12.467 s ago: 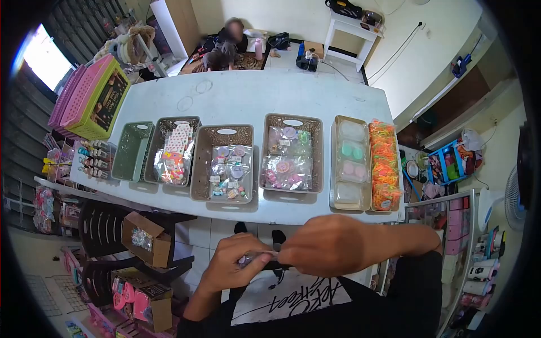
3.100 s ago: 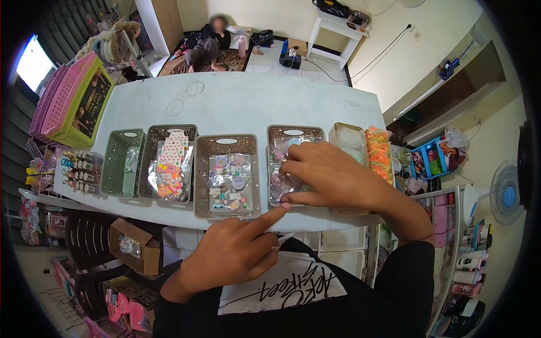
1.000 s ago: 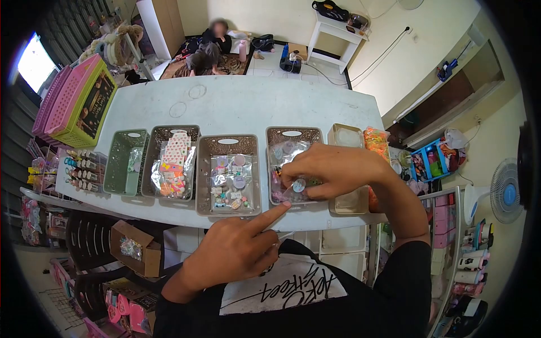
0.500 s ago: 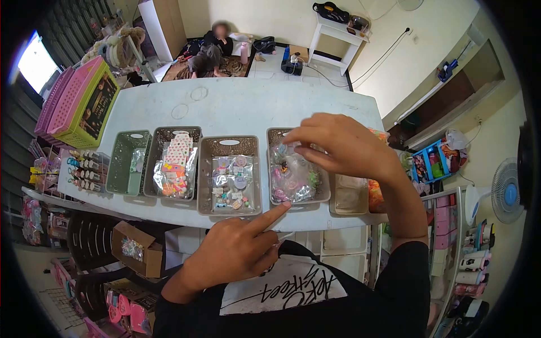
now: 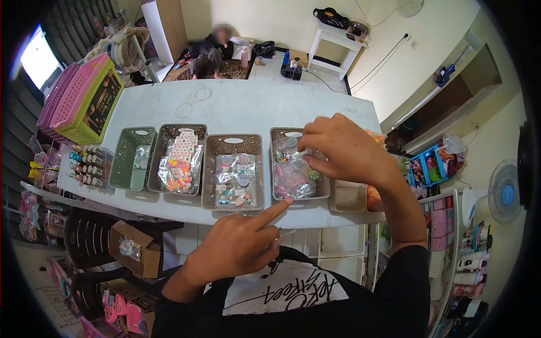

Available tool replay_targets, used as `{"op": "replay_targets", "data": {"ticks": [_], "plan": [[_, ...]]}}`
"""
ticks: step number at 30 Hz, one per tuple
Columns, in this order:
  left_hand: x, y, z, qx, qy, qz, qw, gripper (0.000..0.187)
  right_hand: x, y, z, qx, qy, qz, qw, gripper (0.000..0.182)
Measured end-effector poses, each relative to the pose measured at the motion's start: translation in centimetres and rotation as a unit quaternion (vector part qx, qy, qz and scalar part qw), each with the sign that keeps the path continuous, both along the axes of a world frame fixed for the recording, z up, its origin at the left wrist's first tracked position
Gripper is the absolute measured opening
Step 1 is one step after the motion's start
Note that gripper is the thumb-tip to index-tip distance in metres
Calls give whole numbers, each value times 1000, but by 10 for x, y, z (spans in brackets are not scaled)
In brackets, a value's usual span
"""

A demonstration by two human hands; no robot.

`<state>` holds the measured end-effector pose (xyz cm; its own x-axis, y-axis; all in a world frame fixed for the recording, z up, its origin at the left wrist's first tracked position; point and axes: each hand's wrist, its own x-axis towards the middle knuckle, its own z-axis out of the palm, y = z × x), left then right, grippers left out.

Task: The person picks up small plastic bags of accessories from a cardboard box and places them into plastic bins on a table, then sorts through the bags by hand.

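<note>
My right hand (image 5: 344,147) is over the right side of a grey basket (image 5: 301,198) filled with small clear packets (image 5: 296,176). Its fingers are bent and the thumb stands apart from them; no packet shows plainly in its grip. My left hand (image 5: 239,242) is in front of the same basket. The index finger stretches out, its tip at the basket's front rim, while the other fingers curl in loosely. To the left, a second grey basket (image 5: 233,207) holds several packets of small charms (image 5: 236,179).
Farther left stand a basket (image 5: 163,192) with heart-patterned cards and a green basket (image 5: 127,183). A beige tray (image 5: 348,205) sits on the right. Stacked crates (image 5: 84,107) occupy the table's left end. A person (image 5: 211,53) sits on the floor beyond.
My right hand has moved slightly right across the basket, and the packets under it lie differently. My left hand keeps its pointing pose at the front rim. The view has shifted slightly.
</note>
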<state>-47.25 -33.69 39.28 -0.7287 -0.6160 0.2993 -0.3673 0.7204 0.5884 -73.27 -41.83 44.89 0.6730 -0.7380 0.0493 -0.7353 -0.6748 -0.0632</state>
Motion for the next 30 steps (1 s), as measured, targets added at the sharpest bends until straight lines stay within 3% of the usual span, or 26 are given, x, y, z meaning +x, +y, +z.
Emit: {"op": "replay_targets", "data": {"ticks": [4,7,9,13,15,17,19,23,30], "plan": [[4,-3,-2,-23,-5,-30,999,21,9,11,-11,77,72,-29,994,24],[5,-5,-5,-32,4,-38,999,21,11,11,-13,61,20,19,998,24],[8,-5,-8,-26,3,-46,999,21,14,11,-8,200,-12,3,980,31],[10,-6,-9,-31,1,-56,998,22,15,9,-1,156,-34,-77,984,32],[9,-6,-9,-39,1,-57,998,22,14,-1,-13,-2,-51,-108,993,30],[8,-4,-9,-49,-8,-51,998,22,17,-10,-23,-8,-40,-97,994,33],[7,-4,-8,-48,-10,-46,998,22,21,-14,-29,-18,42,-83,995,38],[5,-1,-6,-28,-8,-27,999,21,21,-19,-34,-27,46,-66,996,42],[-4,7,-3,-31,-7,21,999,22,15,-16,-29,35,59,-7,998,27]]}}
